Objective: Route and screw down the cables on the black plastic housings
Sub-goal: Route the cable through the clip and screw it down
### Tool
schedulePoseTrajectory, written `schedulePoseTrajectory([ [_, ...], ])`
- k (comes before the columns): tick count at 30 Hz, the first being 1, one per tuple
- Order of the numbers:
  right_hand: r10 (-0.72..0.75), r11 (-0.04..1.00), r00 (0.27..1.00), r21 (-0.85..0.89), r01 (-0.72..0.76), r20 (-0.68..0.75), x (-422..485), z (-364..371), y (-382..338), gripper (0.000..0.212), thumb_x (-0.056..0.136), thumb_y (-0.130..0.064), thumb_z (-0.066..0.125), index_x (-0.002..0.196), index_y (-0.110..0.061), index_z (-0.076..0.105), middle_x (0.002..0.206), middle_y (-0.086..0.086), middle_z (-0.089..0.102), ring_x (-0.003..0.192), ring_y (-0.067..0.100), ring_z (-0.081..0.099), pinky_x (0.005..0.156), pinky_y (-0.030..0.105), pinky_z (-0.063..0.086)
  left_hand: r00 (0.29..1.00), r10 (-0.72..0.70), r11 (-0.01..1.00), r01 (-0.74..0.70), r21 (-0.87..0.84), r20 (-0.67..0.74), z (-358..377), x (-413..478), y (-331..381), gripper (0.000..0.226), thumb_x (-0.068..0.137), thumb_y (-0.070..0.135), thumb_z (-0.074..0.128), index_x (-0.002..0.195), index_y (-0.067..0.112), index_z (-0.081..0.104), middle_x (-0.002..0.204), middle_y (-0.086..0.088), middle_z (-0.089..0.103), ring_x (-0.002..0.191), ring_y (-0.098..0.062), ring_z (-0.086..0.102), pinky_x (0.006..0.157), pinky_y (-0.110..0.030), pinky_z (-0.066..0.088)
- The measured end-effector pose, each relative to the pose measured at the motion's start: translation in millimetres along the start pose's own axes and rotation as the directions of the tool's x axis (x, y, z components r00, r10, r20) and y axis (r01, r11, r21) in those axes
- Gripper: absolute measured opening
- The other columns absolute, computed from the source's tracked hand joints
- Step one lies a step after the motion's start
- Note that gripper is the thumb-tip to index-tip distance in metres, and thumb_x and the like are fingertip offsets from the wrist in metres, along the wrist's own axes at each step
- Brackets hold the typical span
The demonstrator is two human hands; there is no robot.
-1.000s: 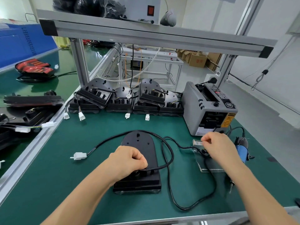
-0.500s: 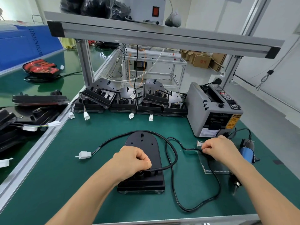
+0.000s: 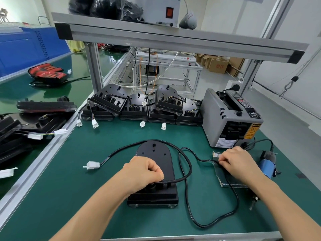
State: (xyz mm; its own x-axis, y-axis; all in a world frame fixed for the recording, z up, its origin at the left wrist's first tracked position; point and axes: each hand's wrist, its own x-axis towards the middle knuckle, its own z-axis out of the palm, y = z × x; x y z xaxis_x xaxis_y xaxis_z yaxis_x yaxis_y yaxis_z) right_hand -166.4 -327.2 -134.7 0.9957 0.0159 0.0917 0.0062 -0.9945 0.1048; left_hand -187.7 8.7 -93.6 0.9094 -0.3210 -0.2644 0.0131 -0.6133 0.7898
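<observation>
A black plastic housing (image 3: 154, 150) lies flat at the centre of the frame on the green mat (image 3: 66, 192), its rounded end pointing toward the back of the bench. The person's left hand (image 3: 142, 173) rests on the housing's near half, fingers curled and pinching the black cable (image 3: 191, 169) where it meets the fittings at the housing's lower end. From there the cable loops right, swings round the rounded top and ends in a white connector (image 3: 92, 165) lying left of centre. Another stretch sweeps down toward the lower right and back up to the right hand (image 3: 238, 164), whose curled fingers pinch it beside a small white label (image 3: 216, 155). A blue electric screwdriver (image 3: 267, 167) lies just right of that hand, and a grey tape dispenser (image 3: 231, 119) stands behind it. A row of housings with cables (image 3: 139, 108) fills the upper middle.
</observation>
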Motion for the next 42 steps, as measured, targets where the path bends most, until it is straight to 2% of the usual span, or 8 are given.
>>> schedulePoseTrajectory([
  [5, 0.021, 0.970, 0.989, 0.241, 0.016, -0.148, -6.5, -21.1, -22.5, 0.016, 0.090, -0.024, 0.055, 0.077, -0.023, 0.064, 0.083, -0.012, 0.062, 0.092, 0.018, 0.050, 0.079, 0.028, 0.033, 1.000, -0.007, 1.000, 0.007, 0.001, 0.008, -1.0, 0.0, 0.2, 0.014, 0.079, 0.027, 0.066, 0.066, 0.029, 0.069, 0.086, 0.007, 0.071, 0.089, -0.017, 0.061, 0.075, -0.024, 0.047],
  [8, -0.033, 0.839, 0.982, 0.529, 0.129, -0.187, -23.0, -46.0, -67.0, 0.019, 0.085, -0.023, 0.061, 0.070, -0.034, 0.059, 0.078, -0.021, 0.060, 0.088, 0.003, 0.048, 0.075, 0.017, 0.031, 1.000, -0.007, 1.000, 0.007, -0.001, 0.020, -2.3, 0.5, 0.1, 0.011, 0.080, 0.027, 0.065, 0.070, 0.029, 0.070, 0.085, 0.007, 0.071, 0.083, -0.015, 0.061, 0.074, -0.023, 0.048],
  [12, -0.220, 0.665, 0.962, 0.698, 0.268, -0.159, -45.4, -62.0, -129.1, 0.018, 0.080, -0.029, 0.065, 0.068, -0.039, 0.055, 0.075, -0.022, 0.059, 0.090, -0.003, 0.048, 0.076, 0.005, 0.031, 0.999, 0.002, 1.000, -0.002, -0.013, 0.035, -3.2, 1.1, -0.7, 0.009, 0.081, 0.028, 0.066, 0.074, 0.028, 0.072, 0.085, 0.004, 0.072, 0.073, -0.012, 0.058, 0.075, -0.024, 0.047],
  [16, -0.330, 0.676, 0.941, 0.676, 0.293, -0.078, -43.0, -63.3, -147.9, 0.027, 0.083, -0.026, 0.066, 0.068, -0.042, 0.050, 0.076, -0.020, 0.057, 0.091, -0.003, 0.045, 0.078, 0.009, 0.033, 0.999, 0.015, 1.000, -0.015, -0.021, 0.038, -3.2, 2.2, -1.7, 0.010, 0.081, 0.028, 0.066, 0.072, 0.028, 0.070, 0.078, 0.005, 0.069, 0.069, -0.011, 0.054, 0.072, -0.025, 0.046],
  [22, -0.366, 0.750, 0.930, 0.601, 0.274, 0.033, -31.1, -66.4, -152.2, 0.016, 0.086, -0.038, 0.062, 0.073, -0.036, 0.052, 0.076, -0.020, 0.054, 0.086, -0.001, 0.043, 0.077, 0.017, 0.035, 0.999, 0.029, 0.999, -0.029, -0.014, 0.032, -3.0, 2.2, -3.0, 0.014, 0.081, 0.029, 0.066, 0.067, 0.030, 0.067, 0.068, 0.011, 0.061, 0.066, -0.011, 0.051, 0.066, -0.023, 0.041],
  [29, -0.346, 0.742, 0.870, 0.670, 0.024, 0.352, -13.8, -82.8, -151.8, 0.017, 0.080, -0.042, 0.066, 0.068, -0.031, 0.063, 0.068, -0.010, 0.060, 0.063, 0.011, 0.049, 0.061, 0.030, 0.043, 0.999, 0.023, 0.999, -0.022, -0.025, 0.027, -2.8, 1.2, -2.6, 0.017, 0.080, 0.027, 0.065, 0.065, 0.033, 0.067, 0.074, 0.009, 0.063, 0.068, -0.013, 0.053, 0.065, -0.024, 0.043],
  [35, -0.362, 0.799, 0.785, 0.602, -0.017, 0.502, 1.4, -98.3, -154.4, 0.022, 0.081, -0.044, 0.065, 0.061, -0.037, 0.066, 0.061, -0.021, 0.062, 0.064, -0.003, 0.053, 0.064, 0.020, 0.038, 0.999, 0.015, 1.000, -0.015, 0.002, 0.050, -4.6, 1.2, -1.8, 0.018, 0.082, 0.029, 0.064, 0.065, 0.034, 0.065, 0.081, 0.006, 0.060, 0.069, -0.014, 0.050, 0.065, -0.023, 0.039],
  [42, -0.358, 0.807, 0.762, 0.589, -0.038, 0.539, 4.6, -96.9, -155.8, 0.020, 0.081, -0.046, 0.065, 0.063, -0.037, 0.067, 0.070, -0.017, 0.064, 0.074, 0.003, 0.056, 0.073, 0.025, 0.042, 0.999, -0.007, 0.998, 0.004, 0.055, 0.050, -3.1, 1.8, 0.3, 0.018, 0.083, 0.028, 0.063, 0.066, 0.034, 0.063, 0.087, 0.003, 0.054, 0.084, -0.029, 0.052, 0.071, -0.030, 0.042],
])
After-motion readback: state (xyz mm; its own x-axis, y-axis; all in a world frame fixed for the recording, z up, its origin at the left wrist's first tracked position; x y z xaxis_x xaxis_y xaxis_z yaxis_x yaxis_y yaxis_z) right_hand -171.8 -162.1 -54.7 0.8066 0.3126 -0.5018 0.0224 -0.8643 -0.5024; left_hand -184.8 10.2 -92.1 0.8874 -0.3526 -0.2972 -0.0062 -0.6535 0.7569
